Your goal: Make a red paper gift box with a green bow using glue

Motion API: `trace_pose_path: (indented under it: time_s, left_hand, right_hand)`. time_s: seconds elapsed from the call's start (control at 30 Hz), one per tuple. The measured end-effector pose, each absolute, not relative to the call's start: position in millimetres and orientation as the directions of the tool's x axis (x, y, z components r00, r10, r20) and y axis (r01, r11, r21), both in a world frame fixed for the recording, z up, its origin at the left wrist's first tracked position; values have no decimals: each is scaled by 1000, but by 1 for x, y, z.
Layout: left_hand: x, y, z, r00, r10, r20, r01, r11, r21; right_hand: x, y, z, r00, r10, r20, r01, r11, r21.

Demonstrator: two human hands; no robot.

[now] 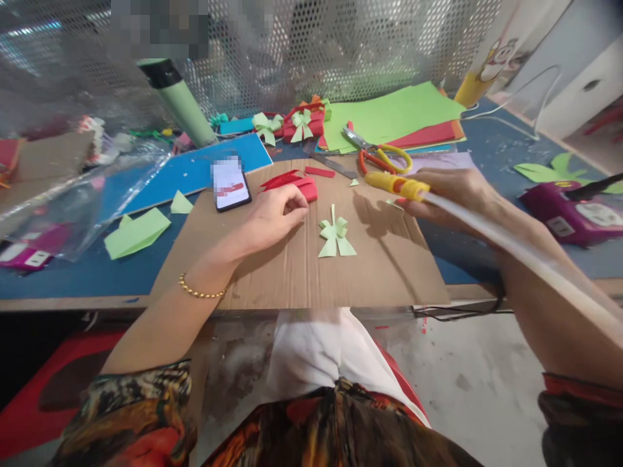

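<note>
My left hand [272,217] rests on the cardboard with its fingers curled against a red folded paper piece [304,187], partly hiding it. Raised over the right side of the board, my right hand [452,191] is closed around a hot glue gun with a yellow front [396,185]. A long whitish glue stick [516,240] trails from its back toward me. Between the hands a pale green paper bow [337,237] lies flat on the board. Behind it are a narrow red paper strip [320,172] and a small green scrap [354,183].
Scissors [379,150] and a metal ruler [333,162] lie at the board's [272,279] back edge. Beyond are green paper sheets [389,117] and red pieces with green bows [302,126]. A phone [231,185] and green bottle [178,104] are left; a purple device [574,211] is right.
</note>
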State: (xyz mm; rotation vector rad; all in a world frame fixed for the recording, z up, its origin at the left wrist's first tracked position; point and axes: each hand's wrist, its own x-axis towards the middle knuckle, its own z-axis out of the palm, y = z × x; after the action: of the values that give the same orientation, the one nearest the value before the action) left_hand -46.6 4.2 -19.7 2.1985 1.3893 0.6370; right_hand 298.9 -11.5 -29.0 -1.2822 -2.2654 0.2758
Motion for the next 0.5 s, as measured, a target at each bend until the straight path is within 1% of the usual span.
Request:
trace_pose_path:
  time_s: [0.03,0.1,0.13,0.2,0.27,0.37,0.43,0.5]
  left_hand:
    - [-49,6,-22,377,913,157,694,-391,604]
    - [-49,8,-27,399,901,171,664,-412,624]
    - [-48,8,-29,422,890,171,644,-427,634]
    - [-43,6,-31,471,867,163,622,-457,636]
    - [-37,5,-32,498,855,146,638,-475,606]
    - [-33,6,-32,486,862,141,687,-477,547]
    - [-34,8,-33,458,875,157,696,-463,549]
    - [-35,10,-34,440,882,170,691,-454,562]
  right_hand:
    - [303,-11,-32,-467,819,334,759,565,-323]
    - [312,-12,-42,-501,809,308,804,567,-180]
    - [317,-13,-46,-507,808,300,818,561,-128]
    - [326,-15,-54,-528,804,276,820,566,-80]
    - [334,-19,-56,-544,804,240,809,578,-105]
    - [343,-25,-42,-560,818,130,782,574,-242]
    - [346,-26,-23,-555,831,26,776,529,-343]
    - [344,-18,-4,-487,873,21,804,458,-380]
